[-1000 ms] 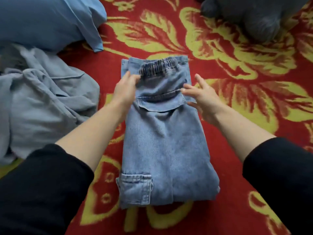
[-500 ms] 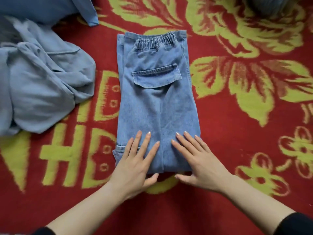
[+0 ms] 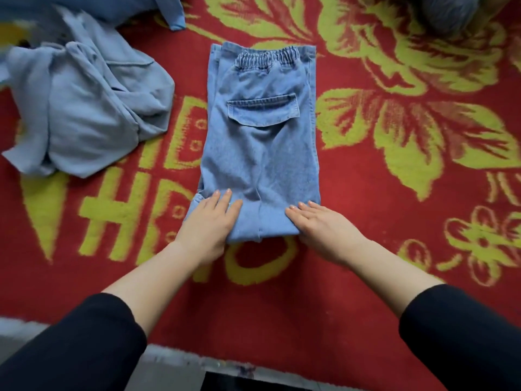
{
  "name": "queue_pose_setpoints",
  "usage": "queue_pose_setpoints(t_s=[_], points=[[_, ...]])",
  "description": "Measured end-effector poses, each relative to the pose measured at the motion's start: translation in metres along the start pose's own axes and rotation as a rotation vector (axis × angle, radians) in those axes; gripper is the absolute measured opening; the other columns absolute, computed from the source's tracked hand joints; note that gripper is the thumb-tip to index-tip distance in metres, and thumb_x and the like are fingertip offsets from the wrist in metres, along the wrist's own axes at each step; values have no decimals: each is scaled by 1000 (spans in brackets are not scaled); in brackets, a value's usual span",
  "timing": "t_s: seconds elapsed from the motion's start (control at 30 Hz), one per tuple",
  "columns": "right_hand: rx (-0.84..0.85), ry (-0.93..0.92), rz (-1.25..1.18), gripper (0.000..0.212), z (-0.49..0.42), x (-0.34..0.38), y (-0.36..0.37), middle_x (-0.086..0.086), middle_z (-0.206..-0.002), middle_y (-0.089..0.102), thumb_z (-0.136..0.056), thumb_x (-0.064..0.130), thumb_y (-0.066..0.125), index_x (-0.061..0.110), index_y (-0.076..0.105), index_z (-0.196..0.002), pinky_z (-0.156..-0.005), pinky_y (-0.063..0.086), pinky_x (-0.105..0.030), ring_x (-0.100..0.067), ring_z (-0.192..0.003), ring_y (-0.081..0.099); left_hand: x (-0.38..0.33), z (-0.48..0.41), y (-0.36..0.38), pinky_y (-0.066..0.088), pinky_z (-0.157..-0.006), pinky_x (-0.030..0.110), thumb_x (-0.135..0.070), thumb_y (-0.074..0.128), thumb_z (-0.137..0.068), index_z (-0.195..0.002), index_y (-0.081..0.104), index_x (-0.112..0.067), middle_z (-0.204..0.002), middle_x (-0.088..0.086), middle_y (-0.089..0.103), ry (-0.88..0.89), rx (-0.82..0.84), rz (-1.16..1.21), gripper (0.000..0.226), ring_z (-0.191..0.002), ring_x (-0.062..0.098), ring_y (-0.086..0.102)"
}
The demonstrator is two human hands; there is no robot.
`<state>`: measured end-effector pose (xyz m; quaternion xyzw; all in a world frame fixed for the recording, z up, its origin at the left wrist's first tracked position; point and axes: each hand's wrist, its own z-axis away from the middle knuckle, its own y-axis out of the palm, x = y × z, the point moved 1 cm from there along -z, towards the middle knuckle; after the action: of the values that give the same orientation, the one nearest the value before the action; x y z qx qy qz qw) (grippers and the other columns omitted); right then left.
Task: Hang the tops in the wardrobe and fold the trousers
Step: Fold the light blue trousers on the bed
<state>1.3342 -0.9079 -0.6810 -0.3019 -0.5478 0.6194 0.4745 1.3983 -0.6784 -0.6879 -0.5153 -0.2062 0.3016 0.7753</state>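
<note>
Denim trousers (image 3: 260, 153) lie folded, long axis pointing away, waistband (image 3: 266, 56) far; left hand (image 3: 207, 224) and right hand (image 3: 324, 227) press the near edge, fingers (image 3: 222, 197) straight

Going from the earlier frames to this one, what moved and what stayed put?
Both hands came back from the waistband to the near folded end of the jeans, then slid apart. The left hand now lies flat on the near left corner and the right hand on the near right. Nothing was gripped or released. The jeans stayed folded, pocket up, and the blue garment stayed heaped on the left.
</note>
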Motion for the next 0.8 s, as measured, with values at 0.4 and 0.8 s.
queue_pose_setpoints(t_s=[0.4,0.8], points=[[922,525,-819,32,42,1,-63,2,-47,43,-72,16,66,17,48,-45,-45,26,-25,-13,-46,36,-40,36,-78,41,-53,27,-19,67,-50,-74,62,-16,-63,-5,59,31,859,628,24,-59,15,54],[527,661,-1099,40,-17,-58,-95,-21,-88,72,-48,21,77,-3,69,-78,-80,54,-46,-26,-78,65,22,-16,-110,38,-56,28,-16,60,-41,-65,60,-15,-63,1,57,-164,697,968,24,-59,19,50]])
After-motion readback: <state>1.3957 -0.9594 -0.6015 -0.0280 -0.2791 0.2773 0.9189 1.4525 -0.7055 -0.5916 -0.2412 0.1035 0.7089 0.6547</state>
